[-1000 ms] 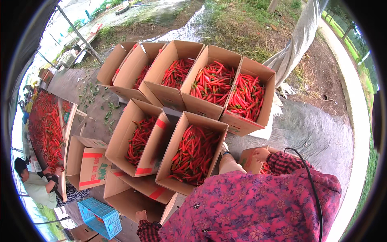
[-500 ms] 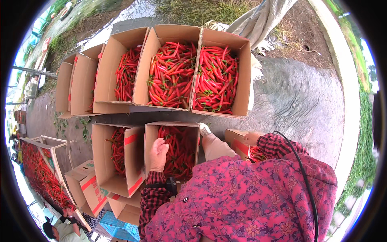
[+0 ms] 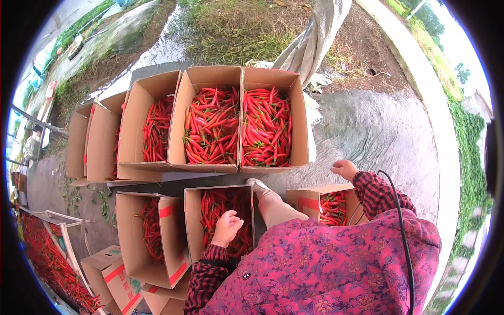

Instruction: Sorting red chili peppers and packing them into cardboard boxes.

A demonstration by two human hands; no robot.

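Observation:
My left hand (image 3: 228,229) hovers over the near middle cardboard box (image 3: 192,220), its fingers loosely curled with nothing visible in them. Inside that box lie red chili peppers (image 3: 210,207), partly in shadow and partly covered by my hand. My right hand (image 3: 345,170) is raised just beyond a smaller box (image 3: 303,200) at the right, its fingers partly bent and slightly apart, with nothing seen in it. Red chilies (image 3: 332,208) fill the part of that box that shows; my sleeve and jacket hide its near side.
Past my hands stands a row of open boxes, including a chili-filled one (image 3: 300,131) at its right end. Another box (image 3: 128,236) with chilies is at near left, beside a printed carton (image 3: 116,278). A frame (image 3: 68,247) of chilies stands farther left. A black cable (image 3: 403,236) hangs over my jacket.
The view has tilted up, so the boxes sit lower. My right hand has risen away from the right box, whose chilies show more. My left hand stays over the middle box.

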